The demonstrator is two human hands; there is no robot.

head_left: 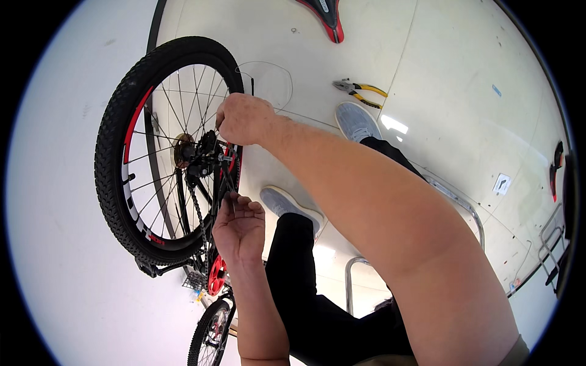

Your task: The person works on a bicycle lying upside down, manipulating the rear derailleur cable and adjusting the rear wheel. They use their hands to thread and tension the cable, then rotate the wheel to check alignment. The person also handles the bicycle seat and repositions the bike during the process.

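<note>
A bicycle's rear wheel [108,160], with a knobbly black tyre, stands upright on the left. Its hub carries a cassette and a black rear derailleur [200,166], with the chain [198,210] running down to a red chainring [217,276]. My right hand [247,119] is closed beside the wheel, above the hub; its fingertips are turned away. A thin wire cable [292,82] loops out next to that hand. Palm up, my left hand [240,229] has its thumb and forefinger pinched by the frame tubes below the hub. What either hand grips is hidden.
Yellow-and-black pliers [360,93] lie on the tiled floor [439,91] beyond my shoes [357,122]. A black-and-red saddle [329,18] is at the top. Chair legs of metal tube [470,210] stand at right, and a red-and-black tool [555,171] lies farther right. The white wall [55,183] borders the left.
</note>
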